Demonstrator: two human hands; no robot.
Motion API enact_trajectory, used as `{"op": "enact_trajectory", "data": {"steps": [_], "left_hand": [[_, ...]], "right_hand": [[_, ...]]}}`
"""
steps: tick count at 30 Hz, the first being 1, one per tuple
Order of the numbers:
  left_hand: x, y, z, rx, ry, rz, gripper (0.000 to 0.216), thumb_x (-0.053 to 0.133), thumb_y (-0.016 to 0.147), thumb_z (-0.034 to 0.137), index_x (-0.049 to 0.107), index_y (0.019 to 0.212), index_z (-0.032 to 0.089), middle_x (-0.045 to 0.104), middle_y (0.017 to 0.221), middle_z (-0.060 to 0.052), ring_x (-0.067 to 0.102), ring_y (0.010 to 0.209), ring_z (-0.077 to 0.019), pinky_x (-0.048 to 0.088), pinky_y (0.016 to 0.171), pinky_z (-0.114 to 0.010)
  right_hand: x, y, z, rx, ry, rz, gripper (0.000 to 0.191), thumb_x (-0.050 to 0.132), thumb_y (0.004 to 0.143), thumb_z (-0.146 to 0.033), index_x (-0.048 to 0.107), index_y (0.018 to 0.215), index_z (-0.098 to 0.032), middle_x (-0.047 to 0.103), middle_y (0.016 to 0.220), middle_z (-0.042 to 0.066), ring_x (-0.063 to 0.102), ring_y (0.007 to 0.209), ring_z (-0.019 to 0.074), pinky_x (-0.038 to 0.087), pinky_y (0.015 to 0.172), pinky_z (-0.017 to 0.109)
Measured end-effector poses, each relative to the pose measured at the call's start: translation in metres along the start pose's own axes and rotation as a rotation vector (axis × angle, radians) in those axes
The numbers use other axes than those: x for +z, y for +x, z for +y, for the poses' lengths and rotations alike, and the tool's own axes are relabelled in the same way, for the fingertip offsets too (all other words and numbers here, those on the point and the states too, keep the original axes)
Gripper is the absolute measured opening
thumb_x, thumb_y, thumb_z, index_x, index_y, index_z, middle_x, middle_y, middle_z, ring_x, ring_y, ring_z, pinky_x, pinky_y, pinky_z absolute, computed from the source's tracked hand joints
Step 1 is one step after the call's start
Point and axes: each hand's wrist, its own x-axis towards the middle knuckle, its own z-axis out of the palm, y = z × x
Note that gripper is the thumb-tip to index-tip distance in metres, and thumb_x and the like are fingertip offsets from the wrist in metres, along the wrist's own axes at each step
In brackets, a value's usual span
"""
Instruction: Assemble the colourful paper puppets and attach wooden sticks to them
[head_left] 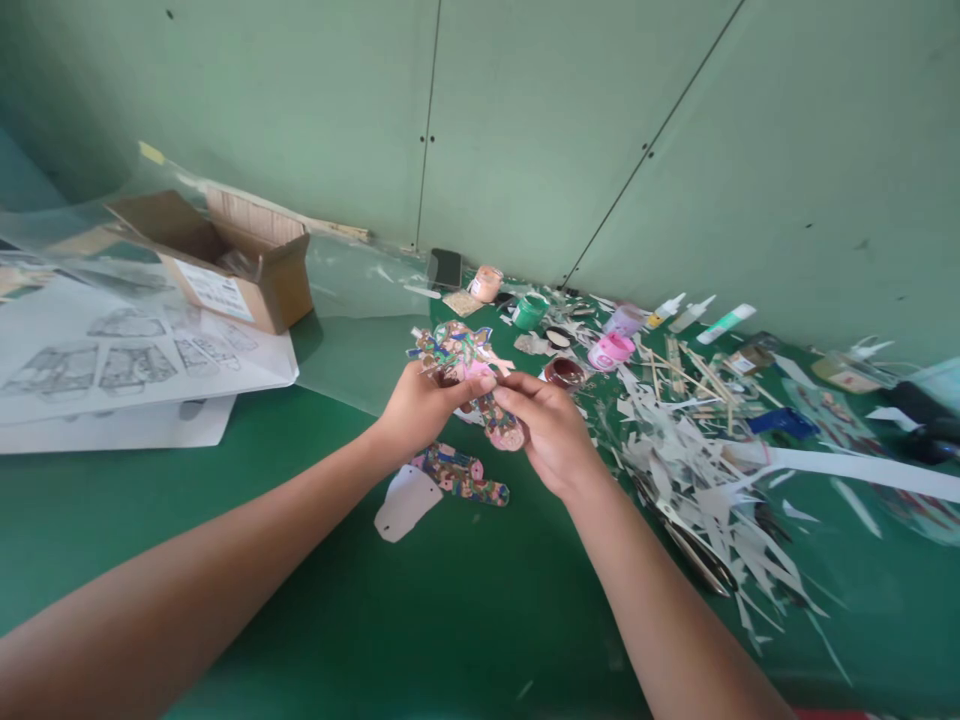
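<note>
Currently both hands hold one patterned paper figure (454, 343), right of the cardboard box (283, 293) and nearer the person. Left hand (420, 405): thumb and fingers pinched on the figure's middle. Right hand (555, 430): thumb and fingertips pinched close beside. Long axis slants: ragged end points away from the person, on the side toward the box; rounded pink end points back toward the person, away from the box. Fingers cover the middle; cannot tell how the parts join.

Nearer the person than the box, past the hands: two patterned strips (484, 490) beside a white card (407, 503). Printed sheets (135, 350) at the box's near side. Right of the box: green jar (531, 312), pink jar (611, 351), dark red jar (564, 374), the last partly screened by the right hand. Farthest right of the box: paper scraps (720, 480) around scissors (694, 548).
</note>
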Motion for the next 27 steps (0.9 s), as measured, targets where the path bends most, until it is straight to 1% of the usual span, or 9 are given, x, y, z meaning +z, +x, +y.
{"op": "enact_trajectory", "data": {"steps": [2,4,7,11,17,19,23,27], "left_hand": [[-0.0003,0.0004,-0.0003,-0.001,-0.004,-0.008,0.027,0.079,0.068,0.036,0.062,0.064,0.015,0.057,0.058,0.000,0.052,0.056,-0.0123,0.043,0.055,-0.027],[-0.0002,0.0008,-0.0010,0.010,-0.013,-0.007,0.027,0.078,0.069,0.036,0.062,0.065,0.015,0.057,0.058,0.000,0.051,0.057,-0.0121,0.043,0.055,-0.027],[0.0001,0.0006,-0.0020,0.052,0.005,0.017,0.025,0.076,0.071,0.036,0.061,0.067,0.016,0.057,0.061,0.000,0.051,0.057,-0.0116,0.043,0.055,-0.026],[0.0011,-0.0013,-0.0014,0.097,0.045,0.045,0.023,0.074,0.073,0.033,0.061,0.067,0.016,0.060,0.064,0.000,0.053,0.060,-0.0121,0.044,0.057,-0.026],[0.0024,-0.0034,0.0023,0.108,0.094,0.046,0.022,0.071,0.073,0.032,0.061,0.064,0.015,0.062,0.062,0.000,0.054,0.059,-0.0123,0.044,0.058,-0.027],[0.0026,-0.0037,0.0033,0.100,0.094,0.054,0.022,0.072,0.072,0.031,0.060,0.063,0.015,0.062,0.062,0.000,0.054,0.059,-0.0121,0.044,0.058,-0.026],[0.0027,-0.0034,0.0033,0.089,0.068,0.070,0.021,0.073,0.071,0.031,0.061,0.065,0.015,0.063,0.064,0.000,0.055,0.060,-0.0125,0.045,0.060,-0.027],[0.0015,-0.0016,0.0003,0.074,0.034,0.061,0.021,0.074,0.071,0.031,0.062,0.067,0.015,0.062,0.064,0.000,0.055,0.060,-0.0123,0.044,0.058,-0.027]], "right_hand": [[0.0009,-0.0009,-0.0001,0.002,0.026,-0.011,0.023,0.082,0.058,-0.035,0.073,0.076,-0.023,0.067,0.074,-0.003,0.057,0.071,0.0132,0.044,0.070,0.029],[0.0014,-0.0008,0.0011,-0.004,0.032,0.009,0.025,0.083,0.058,-0.036,0.073,0.077,-0.023,0.068,0.075,-0.003,0.057,0.071,0.0135,0.044,0.069,0.029],[0.0017,0.0006,0.0034,0.002,0.009,0.059,0.029,0.084,0.056,-0.039,0.073,0.077,-0.023,0.067,0.073,-0.002,0.056,0.069,0.0136,0.044,0.065,0.028],[0.0024,0.0015,0.0040,0.028,-0.022,0.066,0.031,0.084,0.055,-0.042,0.073,0.076,-0.022,0.068,0.072,-0.001,0.054,0.066,0.0133,0.043,0.061,0.029],[0.0020,0.0017,0.0040,0.071,-0.038,0.082,0.036,0.086,0.051,-0.044,0.073,0.075,-0.020,0.068,0.073,0.000,0.055,0.066,0.0140,0.043,0.061,0.029],[0.0015,0.0019,0.0036,0.066,-0.038,0.077,0.035,0.086,0.051,-0.043,0.072,0.073,-0.020,0.068,0.072,0.000,0.055,0.067,0.0138,0.042,0.062,0.028],[0.0010,0.0015,0.0015,0.025,-0.021,0.030,0.029,0.084,0.055,-0.041,0.068,0.068,-0.021,0.061,0.066,-0.003,0.051,0.063,0.0108,0.040,0.060,0.026],[0.0016,0.0006,0.0005,-0.007,-0.022,-0.001,0.028,0.083,0.057,-0.039,0.068,0.074,-0.022,0.060,0.068,-0.004,0.050,0.063,0.0106,0.041,0.061,0.026]]}}
